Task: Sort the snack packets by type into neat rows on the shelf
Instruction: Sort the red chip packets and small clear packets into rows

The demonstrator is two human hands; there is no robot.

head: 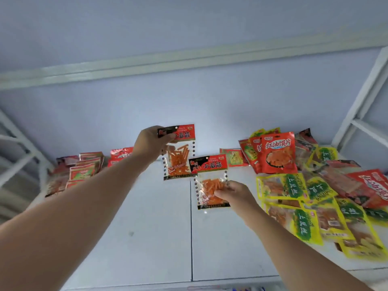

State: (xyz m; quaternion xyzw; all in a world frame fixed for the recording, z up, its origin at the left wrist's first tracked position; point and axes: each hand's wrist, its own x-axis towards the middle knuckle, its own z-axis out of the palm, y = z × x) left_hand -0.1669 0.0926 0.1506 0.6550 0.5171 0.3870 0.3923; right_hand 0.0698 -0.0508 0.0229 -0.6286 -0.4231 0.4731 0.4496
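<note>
Two clear snack packets with red-and-black headers and orange sticks inside hang over the middle of the white shelf (159, 227). My left hand (150, 147) grips the far packet (179, 158) by its top left corner. My right hand (235, 194) pinches the near packet (210, 181) at its lower right side. The near packet overlaps the far one's lower right corner. A loose heap of yellow-green packets (302, 208) and red packets (278, 153) lies on the right of the shelf. Rows of red packets (84, 169) stand at the back left.
White shelf uprights rise at the far right (361, 106) and far left (19, 148). A pale wall with a horizontal rail (189, 61) backs the shelf. A seam (191, 238) runs front to back down the shelf board.
</note>
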